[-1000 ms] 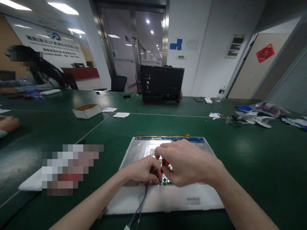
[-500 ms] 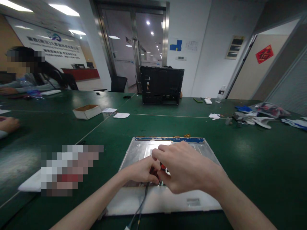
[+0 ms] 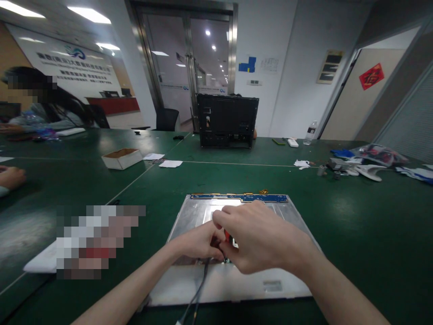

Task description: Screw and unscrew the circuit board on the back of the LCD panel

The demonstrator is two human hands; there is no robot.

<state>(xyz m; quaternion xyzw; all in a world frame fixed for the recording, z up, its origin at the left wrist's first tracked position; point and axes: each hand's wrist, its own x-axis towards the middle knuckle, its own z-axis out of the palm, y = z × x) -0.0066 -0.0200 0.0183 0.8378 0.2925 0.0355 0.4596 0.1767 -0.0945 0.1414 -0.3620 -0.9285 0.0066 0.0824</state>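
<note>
A flat display panel (image 3: 189,282) lies on the green table in front of me, its metal back up. A blue circuit board strip (image 3: 267,198) runs along its far edge. Over the middle of the panel, my right hand (image 3: 260,237) is closed round what looks like a red-handled screwdriver (image 3: 228,235), mostly hidden by the fingers. Its dark tip points down at the panel. My left hand (image 3: 201,241) is pinched beside that tip; what its fingers hold is hidden. Dark cables (image 3: 204,282) run from under the left hand across the near edge.
A black monitor chassis (image 3: 228,119) stands at the far side. An open white box (image 3: 122,159) and papers (image 3: 171,164) lie left of centre. Loose parts and bags (image 3: 368,158) lie at right, near a bottle (image 3: 310,132). Another person's hand (image 3: 11,177) rests at far left.
Both hands stay in nearly the same place. The red handle has shifted slightly between my right fingers. The panel has not moved on the table.
</note>
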